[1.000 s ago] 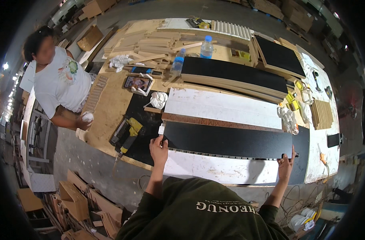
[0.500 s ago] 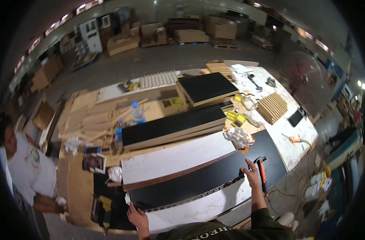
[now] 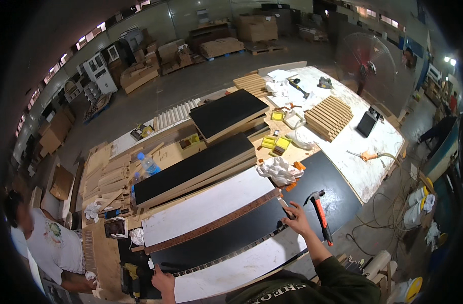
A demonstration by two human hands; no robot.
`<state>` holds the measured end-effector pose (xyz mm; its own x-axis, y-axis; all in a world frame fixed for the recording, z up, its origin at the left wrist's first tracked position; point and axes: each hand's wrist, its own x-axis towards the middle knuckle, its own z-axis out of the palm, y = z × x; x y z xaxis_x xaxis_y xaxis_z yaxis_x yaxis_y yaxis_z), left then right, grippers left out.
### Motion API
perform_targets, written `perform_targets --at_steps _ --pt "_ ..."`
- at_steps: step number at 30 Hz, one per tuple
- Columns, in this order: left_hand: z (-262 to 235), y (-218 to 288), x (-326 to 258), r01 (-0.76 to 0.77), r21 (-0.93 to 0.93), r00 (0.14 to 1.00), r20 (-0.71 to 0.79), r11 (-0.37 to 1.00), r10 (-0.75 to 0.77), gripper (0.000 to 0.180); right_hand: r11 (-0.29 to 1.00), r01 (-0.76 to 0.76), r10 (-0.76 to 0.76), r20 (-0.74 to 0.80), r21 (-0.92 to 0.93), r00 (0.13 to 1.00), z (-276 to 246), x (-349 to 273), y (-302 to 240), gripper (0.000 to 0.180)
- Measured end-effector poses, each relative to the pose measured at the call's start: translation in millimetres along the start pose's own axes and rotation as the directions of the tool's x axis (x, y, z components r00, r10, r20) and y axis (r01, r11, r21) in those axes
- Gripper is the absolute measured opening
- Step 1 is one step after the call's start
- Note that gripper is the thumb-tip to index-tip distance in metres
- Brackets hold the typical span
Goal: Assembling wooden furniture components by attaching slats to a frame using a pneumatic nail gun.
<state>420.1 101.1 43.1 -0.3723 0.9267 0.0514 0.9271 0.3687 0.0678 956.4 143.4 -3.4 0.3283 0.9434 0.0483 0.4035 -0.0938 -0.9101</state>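
My right hand [image 3: 300,223] is over the right part of a long black panel [image 3: 216,238], its fingers closed on a slim object [image 3: 283,203], pale at the far end and dark near the fingers; its kind is unclear. At the panel's left end, my left hand [image 3: 163,281] has its index finger stretched out beside a small white piece [image 3: 151,264]. Between the black panel and a white board [image 3: 231,266] runs a row of small dark segments [image 3: 226,258]. A claw hammer [image 3: 319,215] with an orange-red handle lies right of my right hand.
Stacked black-topped boards [image 3: 196,169] lie beyond, with crumpled white wrapping [image 3: 278,171] nearby. A yellow-black power drill [image 3: 133,281] sits left of my left hand. Another person [image 3: 56,243] stands at the left edge. Wooden slats [image 3: 330,116] and an orange-handled air tool [image 3: 366,156] occupy the right.
The view has swung, shifting the bench leftward. My right hand now shows a slim pale object pointing up from its fingers. My left hand's index finger is now stretched toward the small white piece.
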Motion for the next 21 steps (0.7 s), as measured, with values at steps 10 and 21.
perform_targets --at_steps 10,21 --pt "-6 -6 -1 -0.02 -0.014 0.993 -0.118 1.0 0.018 0.053 0.996 0.059 -0.062 0.059 0.063 0.996 7 -17 9 0.07" --pt "73 -62 23 0.121 -0.317 0.895 -0.374 0.941 -0.242 0.032 0.974 0.218 -0.208 0.129 -0.066 0.97 -8 -2 16 0.066"
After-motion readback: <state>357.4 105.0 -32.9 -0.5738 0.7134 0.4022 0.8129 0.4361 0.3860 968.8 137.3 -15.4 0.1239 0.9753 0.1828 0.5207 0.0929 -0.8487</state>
